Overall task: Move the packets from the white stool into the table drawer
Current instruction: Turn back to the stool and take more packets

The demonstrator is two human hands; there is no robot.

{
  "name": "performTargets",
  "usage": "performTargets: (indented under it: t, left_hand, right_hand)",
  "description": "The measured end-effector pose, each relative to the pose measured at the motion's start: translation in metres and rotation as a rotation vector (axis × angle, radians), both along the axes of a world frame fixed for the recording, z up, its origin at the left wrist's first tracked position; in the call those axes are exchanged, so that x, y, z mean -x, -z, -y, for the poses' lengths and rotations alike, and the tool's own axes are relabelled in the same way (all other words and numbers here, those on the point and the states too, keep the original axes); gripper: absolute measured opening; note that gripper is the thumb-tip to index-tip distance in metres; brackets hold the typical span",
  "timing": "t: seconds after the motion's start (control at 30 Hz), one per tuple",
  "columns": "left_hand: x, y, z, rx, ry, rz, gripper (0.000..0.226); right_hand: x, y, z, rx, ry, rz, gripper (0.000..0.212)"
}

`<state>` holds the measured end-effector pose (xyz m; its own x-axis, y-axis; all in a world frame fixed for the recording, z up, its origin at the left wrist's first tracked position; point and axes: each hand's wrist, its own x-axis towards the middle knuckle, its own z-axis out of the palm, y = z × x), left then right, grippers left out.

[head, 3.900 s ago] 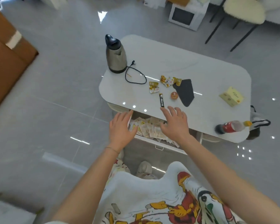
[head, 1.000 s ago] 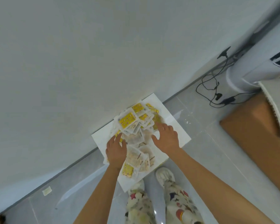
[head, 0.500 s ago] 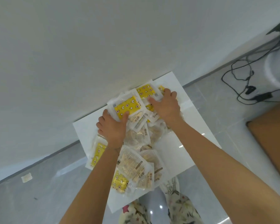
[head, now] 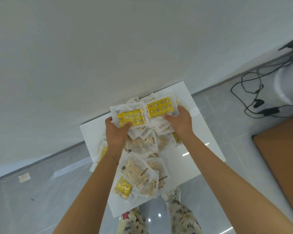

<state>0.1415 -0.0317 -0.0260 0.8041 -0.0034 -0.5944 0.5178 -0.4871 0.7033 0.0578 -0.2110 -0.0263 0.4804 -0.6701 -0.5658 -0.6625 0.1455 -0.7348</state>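
A white square stool (head: 189, 159) stands against a white wall, heaped with several flat packets, some yellow with stars, some clear. My left hand (head: 116, 132) grips a yellow packet (head: 131, 116) at the far left of the heap, thumb on its face. My right hand (head: 181, 121) grips a second yellow packet (head: 160, 107) at the far right, fingers curled round its edge and the packets under it. More packets (head: 135, 173) lie near the stool's front, under my left forearm. The table drawer is out of view.
A brown cardboard-coloured surface (head: 282, 154) lies at the right. Black cables (head: 250, 97) and a white rounded appliance base (head: 289, 86) sit on the grey floor at the far right. My patterned trouser legs (head: 181, 215) stand just in front of the stool.
The view turned from the table and its open drawer to the stool. Over the last second both hands reached to the far side of the heap and closed on yellow packets.
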Motion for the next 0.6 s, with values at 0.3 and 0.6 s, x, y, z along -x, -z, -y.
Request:
performTargets:
  t: [0.3, 0.6]
  left_hand:
    - [0.016, -0.007, -0.022, 0.133, -0.052, -0.036, 0.022]
    - [0.031, -0.017, -0.039, 0.242, -0.148, -0.075, 0.042]
  right_hand:
    - [0.03, -0.005, 0.0, -0.032, 0.144, 0.033, 0.019]
    - [0.059, 0.0, -0.004, -0.279, 0.243, 0.06, 0.035]
